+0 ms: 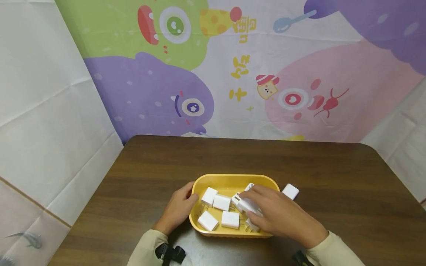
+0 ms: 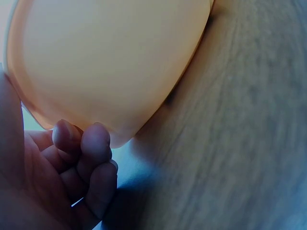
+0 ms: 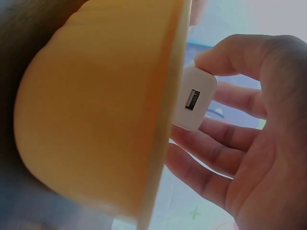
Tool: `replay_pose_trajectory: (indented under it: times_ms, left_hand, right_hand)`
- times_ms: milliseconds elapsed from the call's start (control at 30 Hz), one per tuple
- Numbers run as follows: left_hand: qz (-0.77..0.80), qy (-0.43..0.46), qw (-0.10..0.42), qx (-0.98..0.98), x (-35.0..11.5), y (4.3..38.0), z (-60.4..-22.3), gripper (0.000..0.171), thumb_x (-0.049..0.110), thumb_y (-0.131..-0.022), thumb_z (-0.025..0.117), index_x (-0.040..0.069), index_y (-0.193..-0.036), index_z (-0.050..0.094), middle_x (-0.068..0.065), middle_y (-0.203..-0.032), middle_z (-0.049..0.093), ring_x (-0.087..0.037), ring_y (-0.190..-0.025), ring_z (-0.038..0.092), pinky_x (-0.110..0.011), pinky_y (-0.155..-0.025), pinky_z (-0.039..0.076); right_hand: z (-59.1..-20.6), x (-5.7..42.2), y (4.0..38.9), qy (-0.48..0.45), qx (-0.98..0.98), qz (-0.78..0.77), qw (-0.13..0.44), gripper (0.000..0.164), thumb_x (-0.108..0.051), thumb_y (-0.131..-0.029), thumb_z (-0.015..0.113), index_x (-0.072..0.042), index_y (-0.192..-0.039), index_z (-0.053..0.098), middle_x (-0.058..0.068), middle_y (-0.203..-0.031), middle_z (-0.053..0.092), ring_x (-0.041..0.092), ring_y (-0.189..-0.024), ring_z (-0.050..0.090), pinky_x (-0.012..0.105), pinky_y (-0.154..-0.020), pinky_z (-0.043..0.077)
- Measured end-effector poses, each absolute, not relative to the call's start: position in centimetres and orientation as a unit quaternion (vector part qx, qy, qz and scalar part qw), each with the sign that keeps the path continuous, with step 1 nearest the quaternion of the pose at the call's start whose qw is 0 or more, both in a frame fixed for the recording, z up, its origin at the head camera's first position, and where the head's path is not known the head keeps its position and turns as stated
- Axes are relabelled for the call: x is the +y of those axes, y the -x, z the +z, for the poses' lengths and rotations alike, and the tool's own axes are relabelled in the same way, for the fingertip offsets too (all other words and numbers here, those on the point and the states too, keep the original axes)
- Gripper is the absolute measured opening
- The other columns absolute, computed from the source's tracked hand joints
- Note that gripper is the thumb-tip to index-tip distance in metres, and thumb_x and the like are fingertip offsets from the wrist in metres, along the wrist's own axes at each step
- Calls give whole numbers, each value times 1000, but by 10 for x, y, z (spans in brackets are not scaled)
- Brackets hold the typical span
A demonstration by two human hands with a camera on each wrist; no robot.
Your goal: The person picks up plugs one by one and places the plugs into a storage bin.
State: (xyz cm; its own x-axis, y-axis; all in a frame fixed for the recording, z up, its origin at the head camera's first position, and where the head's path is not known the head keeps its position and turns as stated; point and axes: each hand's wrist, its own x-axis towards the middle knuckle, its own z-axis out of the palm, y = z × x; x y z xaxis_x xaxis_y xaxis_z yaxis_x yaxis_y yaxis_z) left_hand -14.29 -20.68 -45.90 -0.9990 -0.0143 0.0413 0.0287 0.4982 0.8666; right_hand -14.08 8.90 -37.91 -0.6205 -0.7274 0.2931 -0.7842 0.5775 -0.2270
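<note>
A yellow plastic basket point(image 1: 233, 234) stands near the table's front edge with several white USB chargers in it, among them one charger point(image 1: 230, 219) at the front. My left hand point(image 1: 178, 207) grips the basket's left end, thumb over the rim and fingers curled against the outer wall point(image 2: 110, 62). Over the basket's right side, my right hand point(image 1: 279, 212) pinches a white USB charger point(image 3: 195, 98) between thumb and fingers. The USB port of this charger faces the right wrist camera, and the basket wall hides its lower part there.
Another white charger point(image 1: 290, 191) lies on the brown wooden table point(image 1: 159, 162), just right of the basket. Behind the table hangs a cartoon-printed cloth point(image 1: 233, 122), with white cloth point(image 1: 50, 92) at the left side. A black strap mount sits at the left wrist point(image 1: 169, 253).
</note>
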Motion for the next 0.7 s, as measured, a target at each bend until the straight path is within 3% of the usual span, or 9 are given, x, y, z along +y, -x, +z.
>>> replay_pose_trajectory:
  times_ms: [200,467,700]
  left_hand:
    - [-497,1,17,-867,-207,143,-460,40,18,-97,53,15,-136,62,-2,-121,67,-18,-105,61,-46,-97,48]
    - [-500,2,16,-866,-208,143,-461,40,17,-97,53,15,-136,62,-3,-123,67,-19,-107,61,-46,-98,48]
    - [-505,7,17,-863,-208,144,-461,41,17,-96,53,14,-136,62,-3,-123,67,-19,-106,61,-46,-98,48]
  right_hand:
    - [-375,81,144,-442,-881,155,64,32,-26,-88,72,-15,-117,69,-7,-99,59,7,-79,53,28,-70,50]
    - [-366,66,151,-458,-881,119,3,34,-29,-91,69,-15,-122,67,-3,-104,61,9,-83,55,31,-75,51]
    - [-364,43,156,-470,-879,83,-23,33,-23,-90,70,-18,-122,66,-4,-97,59,9,-73,51,31,-67,48]
